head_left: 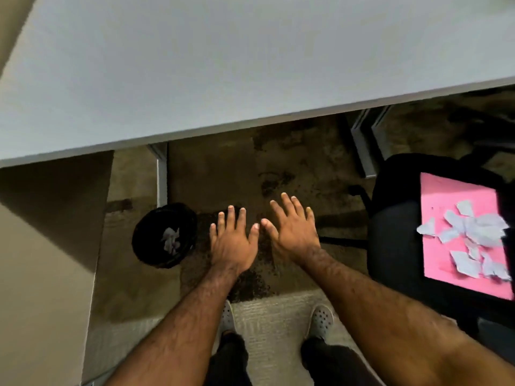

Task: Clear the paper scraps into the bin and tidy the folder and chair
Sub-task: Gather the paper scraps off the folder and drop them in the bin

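A pink folder (443, 196) lies flat on the seat of a black office chair (395, 232) at the right. Several white paper scraps (473, 232) are scattered on the folder. A round black bin (145, 240) stands on the floor at the left, below the desk edge, with crumpled white paper (171, 240) inside. My left hand (234, 240) and my right hand (292, 229) are stretched out side by side over the floor between bin and chair. Both are palm down with fingers spread and hold nothing.
A white desk top (223, 65) fills the upper half, with grey metal legs (161, 174) below it. A beige panel (41, 260) stands at the left. The floor is stained carpet. My two feet in grey perforated shoes (320, 321) stand at the bottom.
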